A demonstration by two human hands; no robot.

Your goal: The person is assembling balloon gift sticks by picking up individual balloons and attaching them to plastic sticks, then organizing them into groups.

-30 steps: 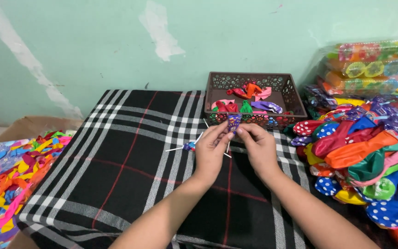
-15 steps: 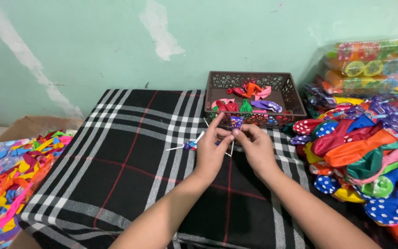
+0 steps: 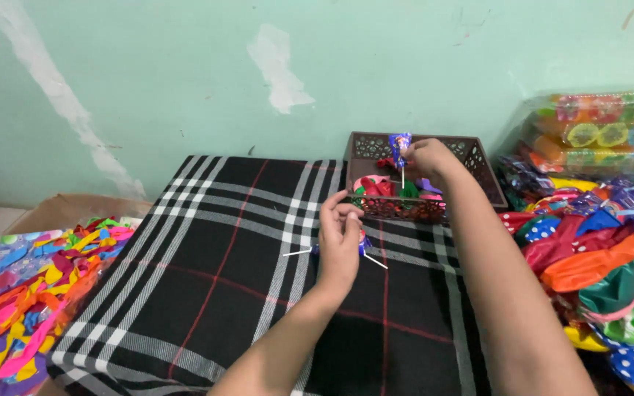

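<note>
My right hand [image 3: 425, 158] reaches over the brown lattice basket [image 3: 478, 163] at the back and pinches a purple wrapped lollipop [image 3: 400, 146] with its white stick pointing down. My left hand [image 3: 340, 231] stays lower over the black plaid cloth [image 3: 207, 271], fingers curled around several wrapped lollipops [image 3: 362, 246] whose white sticks poke out left and right. The basket holds several red, pink and green wrapped pieces [image 3: 377, 186].
A heap of coloured balloons [image 3: 603, 257], some polka-dotted, lies on the right. Clear packs of bright items [image 3: 596, 132] stand at the back right. More balloons in packaging [image 3: 31, 293] lie at the left beside a cardboard box [image 3: 75, 209]. A green wall rises behind.
My right hand has left my left hand and moved up and away to the basket, carrying one purple lollipop. My left hand stays over the cloth with the other sticks.
</note>
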